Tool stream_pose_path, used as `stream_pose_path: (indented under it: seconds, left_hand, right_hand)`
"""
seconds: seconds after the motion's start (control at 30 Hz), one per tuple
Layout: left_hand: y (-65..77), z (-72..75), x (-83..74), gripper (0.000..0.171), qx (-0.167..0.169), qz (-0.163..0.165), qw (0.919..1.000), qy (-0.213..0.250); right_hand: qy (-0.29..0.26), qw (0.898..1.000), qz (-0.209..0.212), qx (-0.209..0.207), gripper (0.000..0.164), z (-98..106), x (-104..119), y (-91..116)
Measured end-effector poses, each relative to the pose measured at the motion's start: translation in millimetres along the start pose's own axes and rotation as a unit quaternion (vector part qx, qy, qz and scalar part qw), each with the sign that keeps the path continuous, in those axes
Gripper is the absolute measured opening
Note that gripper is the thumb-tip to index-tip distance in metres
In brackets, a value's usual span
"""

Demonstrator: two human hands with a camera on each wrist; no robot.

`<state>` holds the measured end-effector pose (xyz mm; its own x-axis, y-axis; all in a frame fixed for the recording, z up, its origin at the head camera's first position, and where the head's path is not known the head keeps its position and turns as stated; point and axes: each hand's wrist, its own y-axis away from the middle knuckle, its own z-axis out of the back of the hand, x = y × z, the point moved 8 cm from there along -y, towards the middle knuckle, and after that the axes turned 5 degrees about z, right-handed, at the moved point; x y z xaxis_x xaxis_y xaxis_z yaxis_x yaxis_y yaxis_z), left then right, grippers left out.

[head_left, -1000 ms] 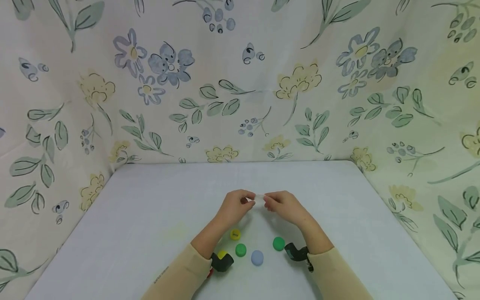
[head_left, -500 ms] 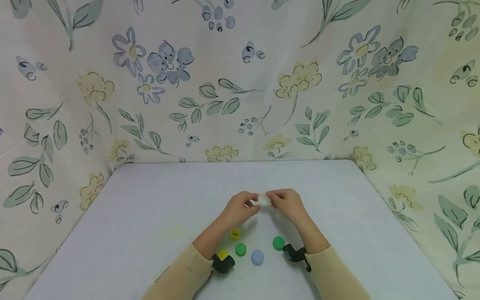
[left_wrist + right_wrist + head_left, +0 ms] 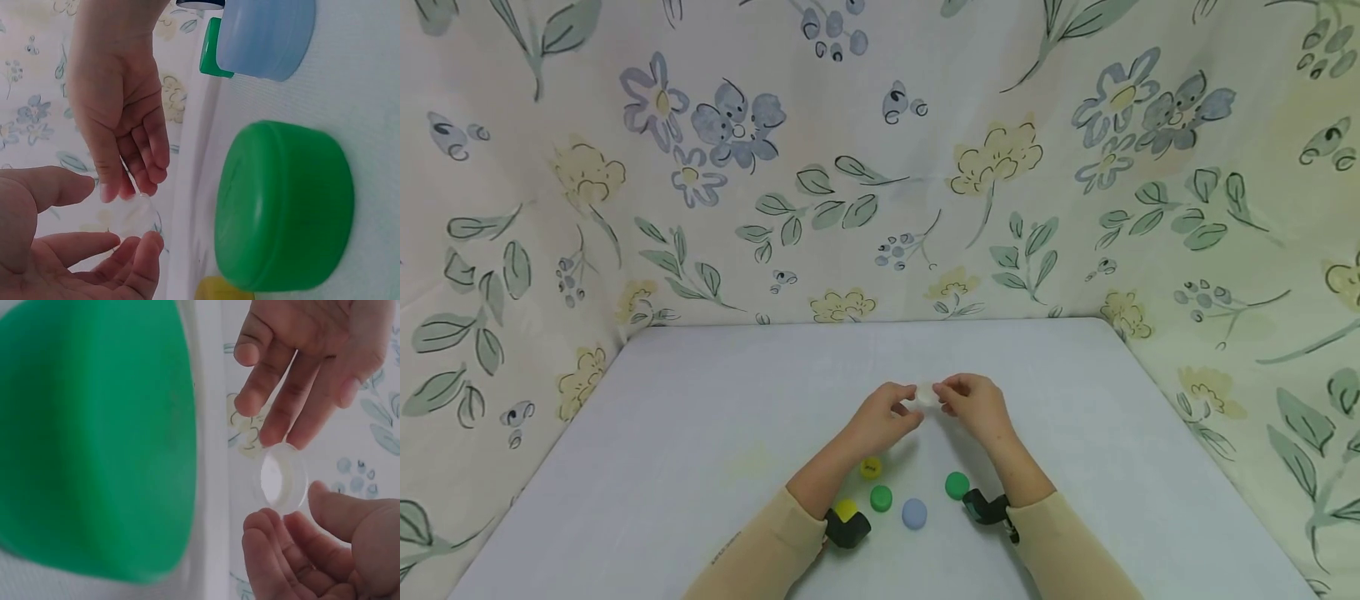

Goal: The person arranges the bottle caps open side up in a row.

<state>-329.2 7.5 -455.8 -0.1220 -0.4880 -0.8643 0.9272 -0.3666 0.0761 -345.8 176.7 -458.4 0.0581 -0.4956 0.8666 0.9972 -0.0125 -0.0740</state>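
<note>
A translucent, whitish bottle cap (image 3: 281,478) is held up over the table between the two hands. My right hand (image 3: 976,407) pinches its edge between thumb and fingers, as the left wrist view also shows. On the opposite side is my left hand (image 3: 880,417), its fairly straight fingertips right at the cap's rim. The left thumb (image 3: 65,187) stands apart from the cap. In the right wrist view the cap's hollow side shows as a bright ring.
Several caps lie on the white table (image 3: 715,417) nearer the person: a yellow cap (image 3: 870,468) with dark print, a green cap (image 3: 882,498), a pale blue cap (image 3: 914,514), another green cap (image 3: 957,486), and a second yellow cap (image 3: 846,509) partly behind the left wrist camera (image 3: 848,531).
The translucent cap has turned from edge-on to show its round face. My left thumb and fingers have spread apart, while the right hand keeps its pinch and has shifted slightly right.
</note>
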Motion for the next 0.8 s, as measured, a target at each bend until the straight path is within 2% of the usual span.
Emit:
stream_pose_path:
  seconds: [0.23, 0.5, 0.8]
  left_hand:
    - [-3.4, -2.5, 12.1, 0.056, 0.008, 0.044, 0.9990, -0.004]
    - [-6.2, -6.7, 18.7, 0.058, 0.040, 0.063, 0.9972, 0.010]
    - [-6.2, -8.6, 23.6, 0.062, 0.060, 0.078, 0.9951, 0.011]
  right_hand:
    - [0.021, 0.999, -0.011, 0.032, 0.027, -4.3, -0.9, 0.9]
    - [0.030, 0.995, -0.047, 0.078, 0.036, -10.2, -8.2, 2.4]
    - [0.023, 0.992, -0.057, 0.110, 0.042, -16.9, -11.6, 4.6]
